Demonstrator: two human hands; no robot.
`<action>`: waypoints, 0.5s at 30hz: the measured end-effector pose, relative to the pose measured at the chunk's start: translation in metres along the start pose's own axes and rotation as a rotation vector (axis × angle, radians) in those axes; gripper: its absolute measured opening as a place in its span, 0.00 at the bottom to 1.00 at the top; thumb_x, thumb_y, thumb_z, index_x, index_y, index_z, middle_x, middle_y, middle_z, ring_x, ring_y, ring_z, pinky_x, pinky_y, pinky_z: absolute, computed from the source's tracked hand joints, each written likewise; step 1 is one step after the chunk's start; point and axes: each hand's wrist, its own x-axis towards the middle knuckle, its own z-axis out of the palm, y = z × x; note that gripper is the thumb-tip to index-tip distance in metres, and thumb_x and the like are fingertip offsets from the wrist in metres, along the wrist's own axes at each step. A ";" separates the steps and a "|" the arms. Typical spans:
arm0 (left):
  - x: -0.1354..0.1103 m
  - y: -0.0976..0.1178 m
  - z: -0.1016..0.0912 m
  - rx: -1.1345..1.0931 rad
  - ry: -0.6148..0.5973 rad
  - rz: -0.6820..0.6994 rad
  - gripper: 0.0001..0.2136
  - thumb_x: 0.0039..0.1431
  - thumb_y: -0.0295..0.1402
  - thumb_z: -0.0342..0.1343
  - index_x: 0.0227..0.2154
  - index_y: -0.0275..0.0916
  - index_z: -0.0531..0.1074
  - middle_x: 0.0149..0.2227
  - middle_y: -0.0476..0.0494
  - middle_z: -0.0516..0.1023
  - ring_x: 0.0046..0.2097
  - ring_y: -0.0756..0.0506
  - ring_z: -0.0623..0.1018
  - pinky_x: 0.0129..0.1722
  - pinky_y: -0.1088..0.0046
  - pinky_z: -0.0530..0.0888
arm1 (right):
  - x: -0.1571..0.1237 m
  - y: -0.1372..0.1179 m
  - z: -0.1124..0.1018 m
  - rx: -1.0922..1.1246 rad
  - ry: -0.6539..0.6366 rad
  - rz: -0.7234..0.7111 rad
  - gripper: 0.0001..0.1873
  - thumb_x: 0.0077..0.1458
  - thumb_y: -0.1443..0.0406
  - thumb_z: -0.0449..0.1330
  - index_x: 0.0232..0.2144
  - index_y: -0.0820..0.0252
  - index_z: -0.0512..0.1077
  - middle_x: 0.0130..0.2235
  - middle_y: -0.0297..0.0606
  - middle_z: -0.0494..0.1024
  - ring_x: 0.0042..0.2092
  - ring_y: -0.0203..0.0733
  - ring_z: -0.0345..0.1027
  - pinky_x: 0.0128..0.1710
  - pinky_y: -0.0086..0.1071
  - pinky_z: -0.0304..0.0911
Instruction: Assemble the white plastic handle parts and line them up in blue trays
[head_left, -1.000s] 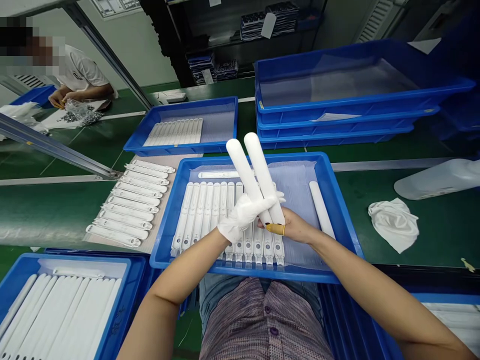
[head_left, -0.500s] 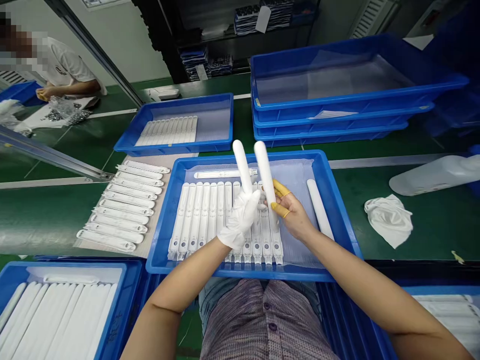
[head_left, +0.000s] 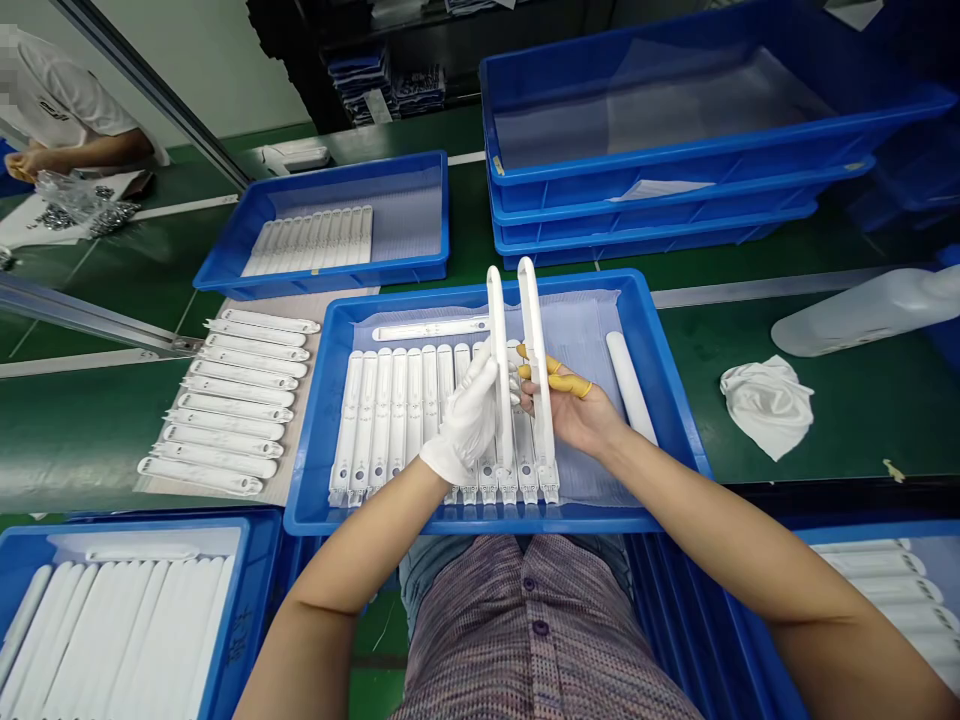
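At the upper left a co-worker (head_left: 67, 105) in a white T-shirt bends over a clear plastic bag of small metal parts (head_left: 75, 200). Below that, white plastic strips (head_left: 229, 400) lie in a fanned row on a pale sheet on the green bench (head_left: 82, 430), between a blue tray of strips (head_left: 345, 170) at top and a blue tray of white bars (head_left: 150, 535) at bottom left.

In the central blue tray (head_left: 480, 290), the gloved left hand (head_left: 465, 420) closes around the left strip (head_left: 499, 380), which stands upright. Just beside it, the bare right hand (head_left: 570, 405), with yellow finger cots (head_left: 577, 387), curls its fingers around the right strip (head_left: 536, 370). Hands and strips block part of the tray's packed row (head_left: 390, 420). A white rod (head_left: 630, 375) lies to their right.

Further right are a crumpled white cloth (head_left: 766, 405), a plastic jug (head_left: 862, 312), and stacked blue trays (head_left: 645, 190) at upper right.
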 end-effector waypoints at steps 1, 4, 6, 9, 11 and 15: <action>0.000 0.000 -0.002 -0.022 0.017 -0.017 0.16 0.62 0.36 0.68 0.50 0.41 0.76 0.35 0.48 0.78 0.32 0.53 0.78 0.33 0.79 0.78 | 0.000 -0.001 0.000 -0.004 0.008 0.001 0.20 0.50 0.73 0.63 0.47 0.55 0.75 0.38 0.31 0.81 0.34 0.32 0.75 0.37 0.28 0.79; 0.001 0.001 -0.006 -0.086 0.054 -0.096 0.12 0.63 0.36 0.67 0.46 0.38 0.76 0.32 0.49 0.77 0.29 0.55 0.77 0.33 0.81 0.79 | 0.001 -0.001 -0.003 -0.006 0.020 -0.037 0.19 0.50 0.73 0.66 0.45 0.54 0.73 0.38 0.30 0.80 0.32 0.32 0.75 0.30 0.25 0.77; 0.002 0.003 -0.006 -0.118 0.051 -0.139 0.12 0.66 0.37 0.64 0.49 0.38 0.76 0.33 0.48 0.77 0.30 0.54 0.78 0.35 0.79 0.81 | 0.003 0.002 -0.006 0.004 0.014 -0.071 0.21 0.49 0.74 0.67 0.45 0.53 0.71 0.40 0.29 0.80 0.32 0.30 0.74 0.28 0.22 0.75; 0.003 0.003 -0.005 -0.136 0.049 -0.172 0.13 0.72 0.37 0.56 0.55 0.39 0.74 0.37 0.45 0.79 0.34 0.51 0.81 0.38 0.75 0.83 | 0.005 0.007 -0.008 0.023 -0.021 -0.079 0.29 0.48 0.76 0.69 0.49 0.49 0.68 0.45 0.29 0.80 0.36 0.29 0.75 0.32 0.22 0.77; 0.003 0.003 -0.004 -0.133 0.054 -0.176 0.13 0.74 0.37 0.53 0.56 0.40 0.74 0.38 0.44 0.80 0.36 0.50 0.82 0.40 0.74 0.83 | 0.006 0.009 -0.009 0.024 -0.051 -0.078 0.32 0.47 0.75 0.72 0.50 0.47 0.66 0.45 0.28 0.80 0.37 0.29 0.75 0.34 0.22 0.77; 0.004 0.004 -0.004 -0.102 0.036 -0.172 0.14 0.74 0.43 0.53 0.52 0.40 0.75 0.36 0.45 0.79 0.37 0.48 0.82 0.42 0.70 0.83 | 0.005 0.007 -0.006 0.032 -0.086 -0.086 0.27 0.50 0.68 0.73 0.49 0.48 0.68 0.44 0.29 0.81 0.37 0.30 0.74 0.36 0.24 0.77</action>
